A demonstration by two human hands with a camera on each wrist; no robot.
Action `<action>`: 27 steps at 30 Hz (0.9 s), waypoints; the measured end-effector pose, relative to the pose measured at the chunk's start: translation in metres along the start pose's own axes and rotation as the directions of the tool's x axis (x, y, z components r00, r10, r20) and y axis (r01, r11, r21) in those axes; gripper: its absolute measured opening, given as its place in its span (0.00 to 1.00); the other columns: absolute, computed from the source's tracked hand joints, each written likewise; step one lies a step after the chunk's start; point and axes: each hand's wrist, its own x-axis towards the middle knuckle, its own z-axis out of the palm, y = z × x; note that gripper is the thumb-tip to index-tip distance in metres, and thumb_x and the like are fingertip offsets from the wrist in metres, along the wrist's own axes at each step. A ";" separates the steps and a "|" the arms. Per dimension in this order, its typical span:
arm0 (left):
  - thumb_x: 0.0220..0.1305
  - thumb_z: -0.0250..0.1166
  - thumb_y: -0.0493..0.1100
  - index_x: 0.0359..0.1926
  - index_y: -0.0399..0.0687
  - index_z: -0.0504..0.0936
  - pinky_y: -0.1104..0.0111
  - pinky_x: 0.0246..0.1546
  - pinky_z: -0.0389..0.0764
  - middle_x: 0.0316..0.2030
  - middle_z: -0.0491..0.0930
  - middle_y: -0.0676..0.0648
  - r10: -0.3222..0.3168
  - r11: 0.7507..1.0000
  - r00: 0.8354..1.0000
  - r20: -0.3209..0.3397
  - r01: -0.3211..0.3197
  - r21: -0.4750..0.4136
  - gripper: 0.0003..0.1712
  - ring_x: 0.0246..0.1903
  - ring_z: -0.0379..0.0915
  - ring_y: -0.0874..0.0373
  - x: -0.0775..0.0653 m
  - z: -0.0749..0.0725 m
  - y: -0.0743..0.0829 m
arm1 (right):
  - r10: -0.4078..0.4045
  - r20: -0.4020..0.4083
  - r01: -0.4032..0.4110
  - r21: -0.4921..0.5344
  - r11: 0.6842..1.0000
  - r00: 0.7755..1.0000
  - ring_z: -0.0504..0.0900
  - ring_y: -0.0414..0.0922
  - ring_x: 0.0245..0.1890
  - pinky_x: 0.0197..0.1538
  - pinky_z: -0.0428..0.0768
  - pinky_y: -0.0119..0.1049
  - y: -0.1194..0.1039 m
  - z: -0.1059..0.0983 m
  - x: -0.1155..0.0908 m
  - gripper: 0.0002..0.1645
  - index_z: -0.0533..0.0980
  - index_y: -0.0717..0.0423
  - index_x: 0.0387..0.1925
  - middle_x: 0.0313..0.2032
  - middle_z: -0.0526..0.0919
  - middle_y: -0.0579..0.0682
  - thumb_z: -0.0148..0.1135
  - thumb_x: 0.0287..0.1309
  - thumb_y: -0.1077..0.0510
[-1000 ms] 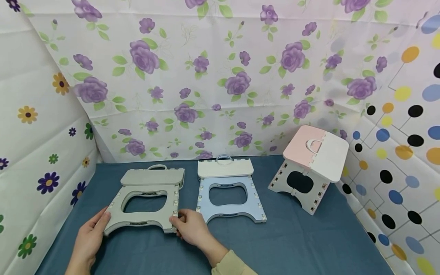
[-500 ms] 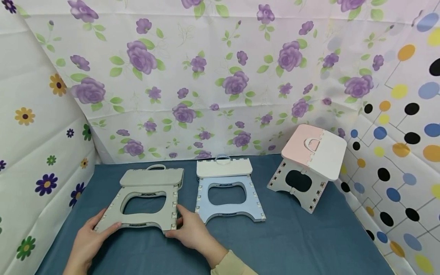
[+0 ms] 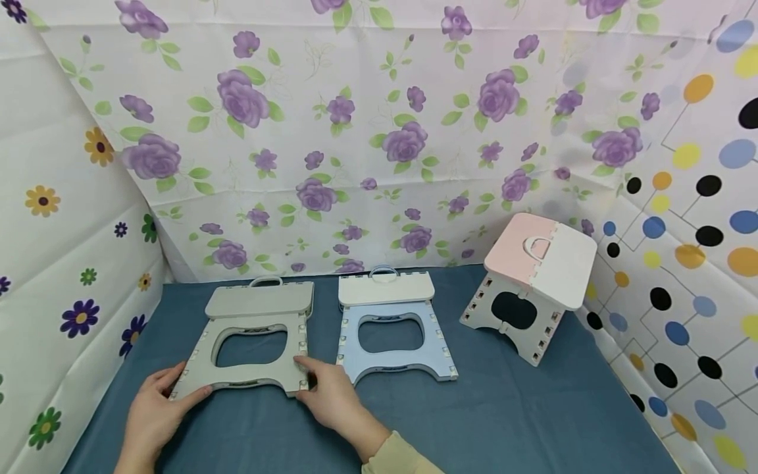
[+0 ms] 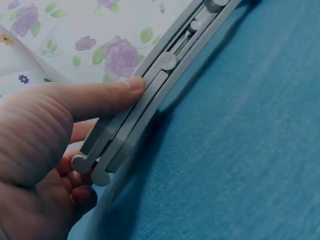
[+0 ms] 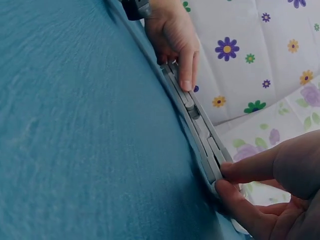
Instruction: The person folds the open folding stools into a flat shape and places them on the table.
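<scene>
A grey-green folding stool (image 3: 249, 374) lies folded flat at the left of the cloth, its handle at the far end. My left hand (image 3: 155, 411) holds its near left corner. In the left wrist view the thumb (image 4: 117, 95) lies on the upper face, with the other fingers curled at the corner. My right hand (image 3: 331, 394) grips the near right corner; in the right wrist view, thumb and forefinger pinch the stool's edge (image 5: 207, 147). Its folded layers show along that near edge. To its right, a blue and white folding stool (image 3: 393, 361) lies flat, apart from my right hand.
A pink and white folding stool (image 3: 512, 263) stands unfolded at the back right. Blue cloth (image 3: 503, 421) covers the table. Patterned sheets rise behind and at both sides: a purple-flowered backdrop (image 3: 355, 151), a flowered left sheet (image 3: 59, 263) and a dotted right sheet (image 3: 681, 276).
The grey-green stool has shifted slightly away from me. My right forefinger has moved from its side onto its top. My left thumb has slid inward along the near edge.
</scene>
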 end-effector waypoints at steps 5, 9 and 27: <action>0.63 0.80 0.56 0.78 0.29 0.63 0.35 0.64 0.68 0.71 0.62 0.24 0.030 0.999 0.999 -0.039 -0.029 0.023 0.56 0.64 0.65 0.27 0.000 0.003 -0.001 | -0.024 -0.002 0.024 -0.018 1.000 1.000 0.74 0.32 0.21 0.25 0.74 0.31 -0.001 0.002 -0.003 0.26 0.87 0.42 0.61 0.32 0.87 0.40 0.75 0.64 0.66; 0.63 0.81 0.51 0.77 0.29 0.67 0.36 0.62 0.70 0.68 0.66 0.25 0.045 0.998 0.996 -0.072 -0.042 0.035 0.52 0.62 0.68 0.28 -0.001 0.005 0.000 | -0.055 -0.013 0.055 -0.042 0.998 0.998 0.75 0.30 0.24 0.28 0.76 0.29 -0.002 0.002 -0.005 0.20 0.90 0.45 0.54 0.43 0.90 0.42 0.76 0.63 0.67; 0.66 0.78 0.44 0.77 0.29 0.65 0.37 0.68 0.64 0.70 0.64 0.26 0.041 0.999 0.996 -0.077 -0.041 0.001 0.48 0.66 0.64 0.29 -0.001 0.009 0.001 | -0.086 -0.041 0.082 -0.093 0.992 0.995 0.88 0.36 0.41 0.39 0.83 0.29 0.002 0.004 -0.003 0.16 0.91 0.46 0.50 0.54 0.89 0.49 0.75 0.65 0.66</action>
